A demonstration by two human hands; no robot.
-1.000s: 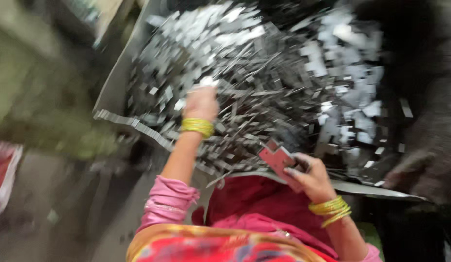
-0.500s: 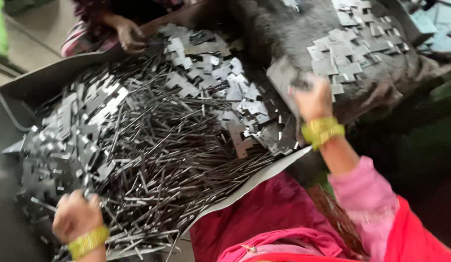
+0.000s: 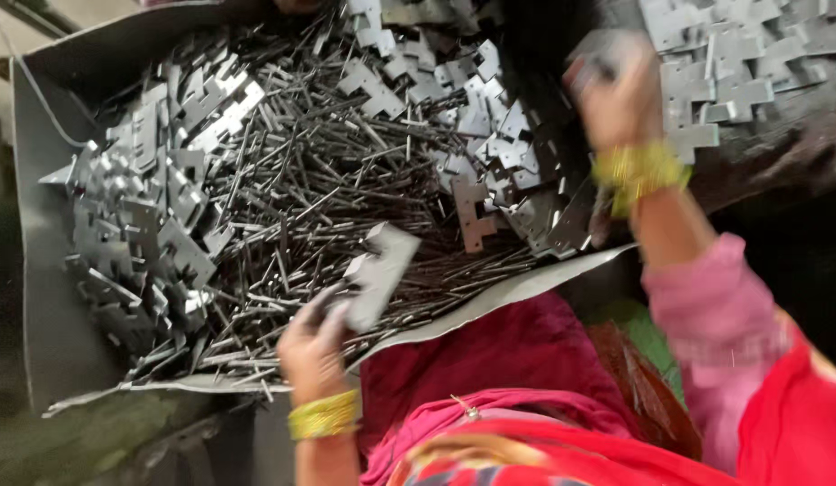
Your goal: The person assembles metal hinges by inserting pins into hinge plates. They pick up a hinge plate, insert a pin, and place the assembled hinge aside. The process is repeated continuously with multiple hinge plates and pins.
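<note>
Lifted since before, left hand (image 3: 314, 346) pinches a flat grey metal plate (image 3: 379, 274); blurred right hand (image 3: 616, 94), grip unclear, above stamped plates.

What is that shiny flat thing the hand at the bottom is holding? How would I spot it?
Find the big grey metal tray heaped with thin dark rods and flat stamped plates. At its near edge the left hand pinches a small stack of flat plates. It is the only bunch lifted above the heap, tilted up.
</note>
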